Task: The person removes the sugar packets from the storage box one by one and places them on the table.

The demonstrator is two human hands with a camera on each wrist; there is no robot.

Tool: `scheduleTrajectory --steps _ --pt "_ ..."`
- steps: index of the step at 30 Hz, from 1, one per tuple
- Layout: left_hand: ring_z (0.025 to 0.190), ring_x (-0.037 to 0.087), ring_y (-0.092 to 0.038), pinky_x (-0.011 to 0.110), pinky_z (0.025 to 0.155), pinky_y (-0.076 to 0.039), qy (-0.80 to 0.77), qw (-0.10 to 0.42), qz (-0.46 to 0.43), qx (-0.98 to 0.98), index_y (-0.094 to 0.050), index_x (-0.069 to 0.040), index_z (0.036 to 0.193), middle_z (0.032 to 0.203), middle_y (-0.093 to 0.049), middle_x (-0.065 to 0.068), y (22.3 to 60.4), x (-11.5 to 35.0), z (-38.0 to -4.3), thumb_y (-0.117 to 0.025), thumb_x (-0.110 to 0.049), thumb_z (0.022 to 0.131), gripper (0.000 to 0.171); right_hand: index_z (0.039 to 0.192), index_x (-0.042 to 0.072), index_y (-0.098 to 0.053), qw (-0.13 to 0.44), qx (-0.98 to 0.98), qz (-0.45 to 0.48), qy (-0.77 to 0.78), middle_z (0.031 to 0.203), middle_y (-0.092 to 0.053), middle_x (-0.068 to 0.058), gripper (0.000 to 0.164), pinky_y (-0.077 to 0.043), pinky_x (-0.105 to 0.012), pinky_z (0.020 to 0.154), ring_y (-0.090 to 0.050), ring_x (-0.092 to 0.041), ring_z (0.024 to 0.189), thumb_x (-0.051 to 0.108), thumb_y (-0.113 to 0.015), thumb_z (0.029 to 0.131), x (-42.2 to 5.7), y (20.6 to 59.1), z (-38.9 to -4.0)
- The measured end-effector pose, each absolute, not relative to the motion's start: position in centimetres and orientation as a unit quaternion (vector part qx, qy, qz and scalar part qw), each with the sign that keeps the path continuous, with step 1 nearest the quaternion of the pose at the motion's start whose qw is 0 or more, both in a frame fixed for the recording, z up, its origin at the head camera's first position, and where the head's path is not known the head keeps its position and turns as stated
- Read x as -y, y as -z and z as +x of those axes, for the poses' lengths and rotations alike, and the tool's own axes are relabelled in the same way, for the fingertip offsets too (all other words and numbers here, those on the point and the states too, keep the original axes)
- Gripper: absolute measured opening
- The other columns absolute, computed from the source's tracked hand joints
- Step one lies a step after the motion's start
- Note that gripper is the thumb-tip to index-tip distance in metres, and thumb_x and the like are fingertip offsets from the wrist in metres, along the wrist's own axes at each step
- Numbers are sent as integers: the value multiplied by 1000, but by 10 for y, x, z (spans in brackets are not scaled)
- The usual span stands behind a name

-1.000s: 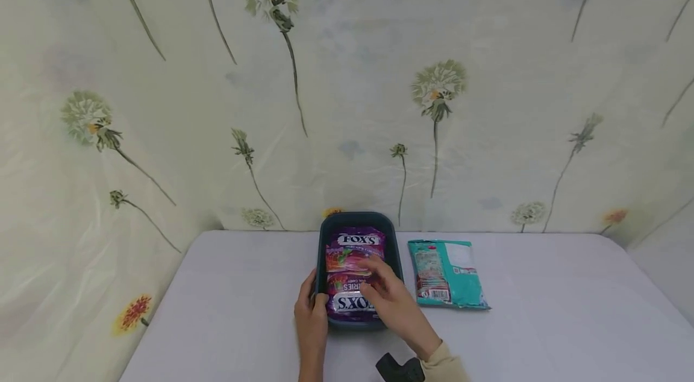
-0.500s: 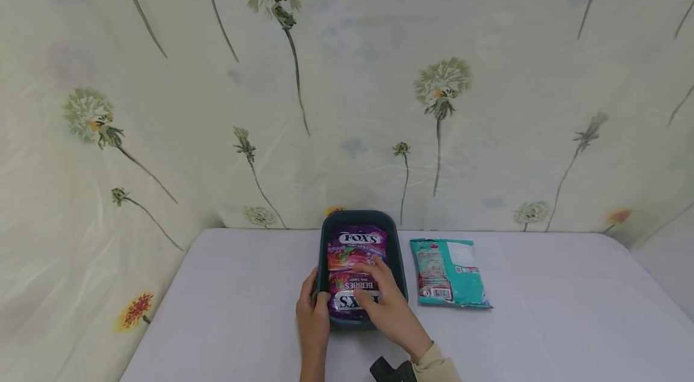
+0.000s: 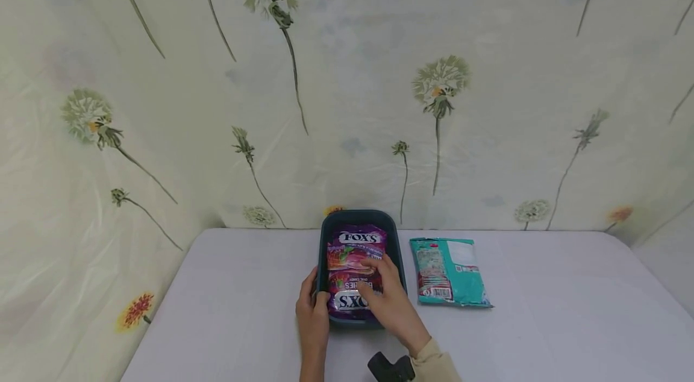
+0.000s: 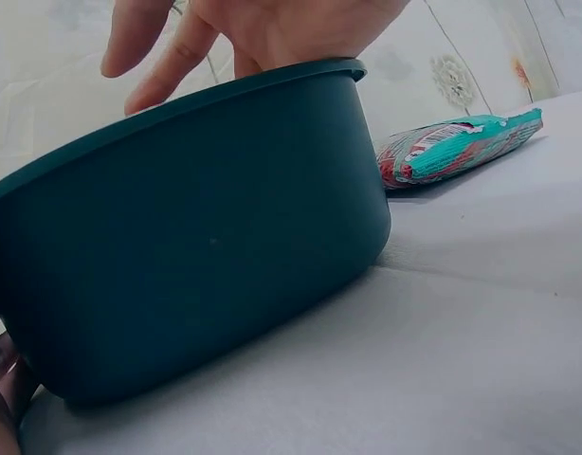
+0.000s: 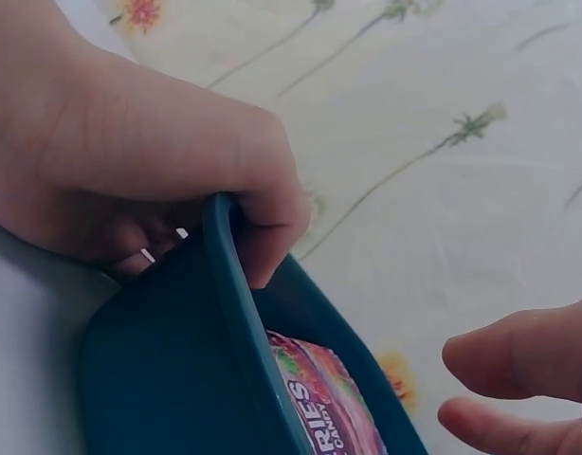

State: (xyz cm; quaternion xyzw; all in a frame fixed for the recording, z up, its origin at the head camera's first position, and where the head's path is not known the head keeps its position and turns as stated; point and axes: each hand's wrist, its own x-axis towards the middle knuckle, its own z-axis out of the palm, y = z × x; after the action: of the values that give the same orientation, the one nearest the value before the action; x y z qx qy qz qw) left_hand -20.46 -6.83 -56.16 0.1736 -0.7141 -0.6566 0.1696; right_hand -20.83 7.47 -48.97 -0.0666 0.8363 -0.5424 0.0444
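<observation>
A deep teal plastic tub (image 3: 362,216) stands on the table near its far edge. Inside lie two purple Fox's candy bags, a far one (image 3: 347,249) and a near one (image 3: 344,293). My left hand (image 3: 312,313) grips the tub's left side, its thumb hooked over the rim, as the right wrist view shows. Over the near candy bag hovers my right hand (image 3: 394,306), thumb and fingers spread apart and relaxed. In the left wrist view the right hand (image 4: 291,28) shows above the rim, holding nothing.
To the right of the tub a turquoise and red packet (image 3: 454,273) lies flat on the white-covered table (image 3: 244,297). A curtain (image 3: 352,99) printed with dandelions hangs right behind the table. A black device (image 3: 390,368) sits at my right wrist.
My right hand shifts slightly over the candy bags, its fingers moving a little left and then back right. The left hand keeps its grip on the tub, which stays put.
</observation>
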Motion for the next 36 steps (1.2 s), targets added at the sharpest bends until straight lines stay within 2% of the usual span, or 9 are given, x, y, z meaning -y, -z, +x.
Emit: scheduleTrajectory --steps 6,18,32,36 --pt "123 26 -53 47 102 -41 656 167 172 716 -54 -18 133 135 -56 9 560 68 -205 -49 -6 84 50 129 12 -49 53 -838 -54 541 154 -10 -27 40 -18 -71 104 -11 -50 141 18 -58 91 -74 489 -211" --pt "123 24 -53 47 102 -41 662 166 169 711 -54 -19 133 135 -55 8 559 68 -205 -48 -5 85 50 128 14 -50 62 -836 -46 544 155 -7 -27 38 -17 -72 103 -7 -48 142 21 -58 91 -74 487 -212" --pt "120 23 -55 45 101 -43 658 167 169 714 -53 -18 133 134 -56 9 561 68 -205 -48 -4 85 50 128 14 -50 74 -826 -41 558 156 -8 -26 37 -23 -67 104 -5 -46 143 19 -57 92 -75 490 -215" --pt "120 23 -55 45 100 -43 656 166 171 716 -54 -18 133 134 -56 9 562 69 -204 -48 -4 85 50 127 13 -51 74 -823 -46 562 155 -11 -27 36 -19 -69 105 -4 -46 143 19 -57 92 -76 490 -214"
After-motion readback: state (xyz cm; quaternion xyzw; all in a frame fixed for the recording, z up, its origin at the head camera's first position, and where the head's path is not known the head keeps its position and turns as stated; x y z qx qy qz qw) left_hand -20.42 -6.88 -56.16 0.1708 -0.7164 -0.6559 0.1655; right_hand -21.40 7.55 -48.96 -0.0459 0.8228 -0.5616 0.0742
